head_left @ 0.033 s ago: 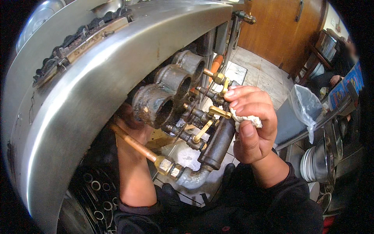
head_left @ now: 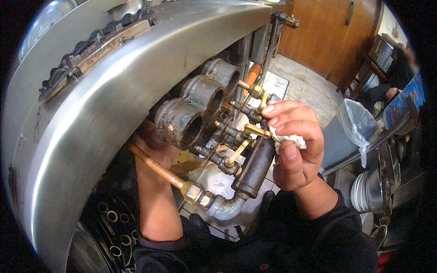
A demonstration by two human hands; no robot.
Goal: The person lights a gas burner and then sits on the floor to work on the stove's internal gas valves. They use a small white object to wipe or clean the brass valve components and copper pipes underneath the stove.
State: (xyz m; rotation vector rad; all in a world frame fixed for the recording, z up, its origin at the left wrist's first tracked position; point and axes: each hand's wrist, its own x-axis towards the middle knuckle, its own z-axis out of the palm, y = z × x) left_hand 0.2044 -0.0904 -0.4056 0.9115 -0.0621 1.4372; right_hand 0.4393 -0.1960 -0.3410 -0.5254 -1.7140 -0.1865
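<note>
Between the thumb and fingers of my right hand is a crumpled white wipe, cloth or paper, I cannot tell which. It is pressed against the dark gas manifold pipe, beside a brass valve lever. A second brass lever sits nearer me. My left hand reaches under the stove, behind the sooty burner tubes; its fingers are hidden. A copper pipe crosses in front of my left forearm and joins the manifold through a brass nut and a grey elbow.
The curved steel stove front arches over the burners. At right stand a grey bin with a clear plastic liner and stacked bowls. Another person sits at the far right. Dark metal rings lie at lower left.
</note>
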